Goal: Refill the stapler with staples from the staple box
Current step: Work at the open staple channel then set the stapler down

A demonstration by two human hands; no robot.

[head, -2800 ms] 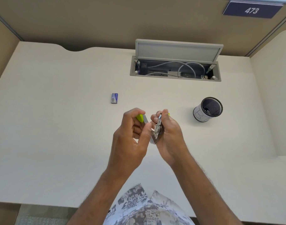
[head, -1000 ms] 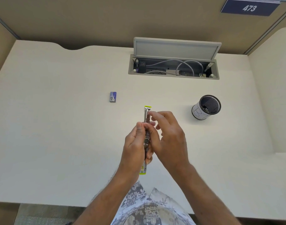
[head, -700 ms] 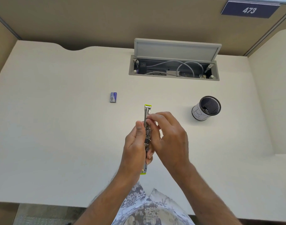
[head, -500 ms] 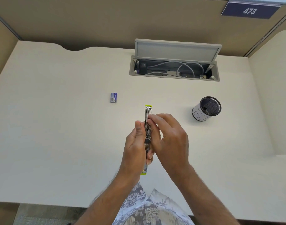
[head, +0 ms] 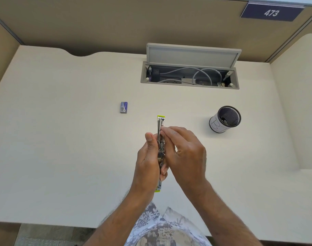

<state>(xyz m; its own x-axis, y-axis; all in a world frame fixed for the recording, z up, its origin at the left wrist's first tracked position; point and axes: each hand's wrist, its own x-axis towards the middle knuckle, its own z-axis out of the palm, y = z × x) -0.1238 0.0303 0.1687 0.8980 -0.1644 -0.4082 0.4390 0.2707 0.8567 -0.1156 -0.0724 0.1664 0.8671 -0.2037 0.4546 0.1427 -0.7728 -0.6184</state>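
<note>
The stapler (head: 160,124), silver metal with yellow-green ends, is swung fully open into one long strip above the desk, pointing away from me. My left hand (head: 148,160) grips its middle, thumb on the left side and fingers curled round the right. My right hand (head: 184,151) comes in from the right, its fingertips pinching the metal channel just beyond my left thumb. The small blue staple box (head: 123,107) lies flat on the desk, well to the left and beyond both hands. Whether staples sit in the channel cannot be made out.
A mesh pen cup (head: 225,118) with a white wrap stands to the right of the hands. At the back, a cable tray (head: 189,76) is sunk into the cream desk (head: 54,148), its lid raised. Beige partition walls close off the rear and sides.
The stapler was folded between both hands 2.8 s ago; it is unfolded straight now. Over the last second the hands have barely shifted, my right fingertips staying on the channel.
</note>
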